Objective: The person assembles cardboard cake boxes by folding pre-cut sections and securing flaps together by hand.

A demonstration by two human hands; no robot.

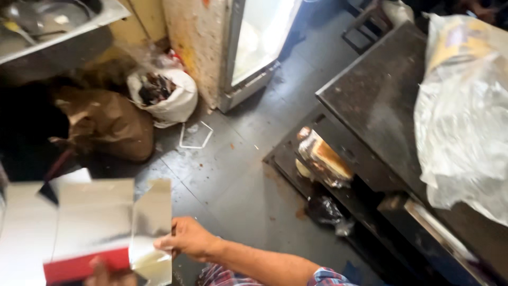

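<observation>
An unfolded cardboard box [90, 222] with a shiny silver inside and a red strip along its lower edge fills the lower left. My right hand [188, 238], reaching in from the bottom on a plaid-sleeved arm, pinches the edge of the box's right flap. Only the fingertips of my left hand [106, 271] show at the bottom edge, where they press on the red strip from below. The rest of that hand is hidden behind the box.
A dark counter [370, 100] at the right carries clear plastic bags [460, 111]. A wrapped package [323, 156] lies on its lower shelf. On the floor are a white sack of rubbish [169, 95] and a brown bag [108, 124]. A steel sink [47, 26] and a fridge [254, 47] stand behind.
</observation>
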